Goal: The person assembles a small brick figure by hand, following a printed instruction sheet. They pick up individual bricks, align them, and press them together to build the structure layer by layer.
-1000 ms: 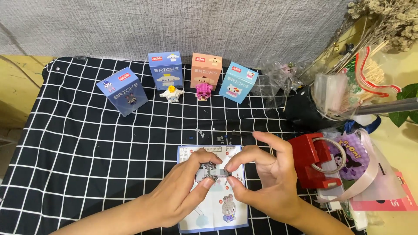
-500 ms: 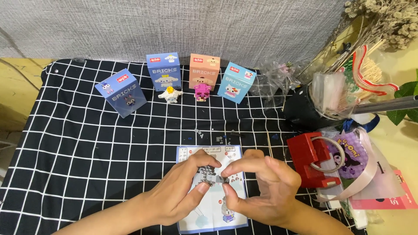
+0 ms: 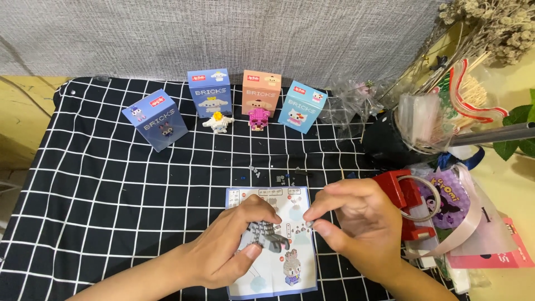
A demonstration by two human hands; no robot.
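Observation:
My left hand grips a small grey brick figure just above a printed instruction sheet lying on the black checked cloth. My right hand hovers a little to the right of the figure, thumb and forefinger pinched together at the tips; whether a tiny piece sits between them I cannot tell. Several loose small bricks lie just beyond the sheet.
Four small boxes stand in a row at the back: dark blue, blue, pink, light blue. A white figure and a pink figure stand before them. A red object, bags and dried flowers crowd the right.
My right hand has pulled away to the right from the grey figure, which it was touching before. My left hand still holds the figure in about the same place.

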